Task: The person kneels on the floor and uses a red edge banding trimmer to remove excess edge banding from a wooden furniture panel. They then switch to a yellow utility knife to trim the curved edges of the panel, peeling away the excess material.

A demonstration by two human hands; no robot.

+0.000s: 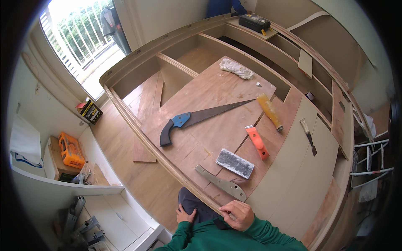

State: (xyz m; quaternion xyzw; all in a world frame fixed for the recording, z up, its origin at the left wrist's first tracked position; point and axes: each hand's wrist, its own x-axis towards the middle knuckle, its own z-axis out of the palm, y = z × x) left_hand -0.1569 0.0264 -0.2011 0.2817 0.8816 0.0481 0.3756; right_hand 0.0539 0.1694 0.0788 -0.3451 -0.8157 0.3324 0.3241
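From where I stand, the seated person in the green sleeves has the left hand (186,214) laid on the dark-trousered knee (189,196), fingers loosely spread and open. The right hand (239,215) rests at the near rim of a big, pale-brown wooden frame with rounded corners (169,170), its fingers curled; I cannot tell whether they pinch anything. Nearest that hand, just beyond it on the reddish-brown plywood boards (194,97), lies a flat, curved grey handle-shaped piece with holes (222,183). Just past it sits a rectangular grey sanding block smeared with white dust (235,163), and to its right a bright orange-red scraper (256,143). Farther left stretches a handsaw with a blue-and-black grip (180,121), its tip reaching close to a worn yellow cylindrical roller (269,111). A pale brush with a dark handle (308,137) lies to the right on a beige panel (293,167). On the far side, a crumpled white bundle (236,69) lies on the plywood, and a black toolbox (254,24) stands on the frame.
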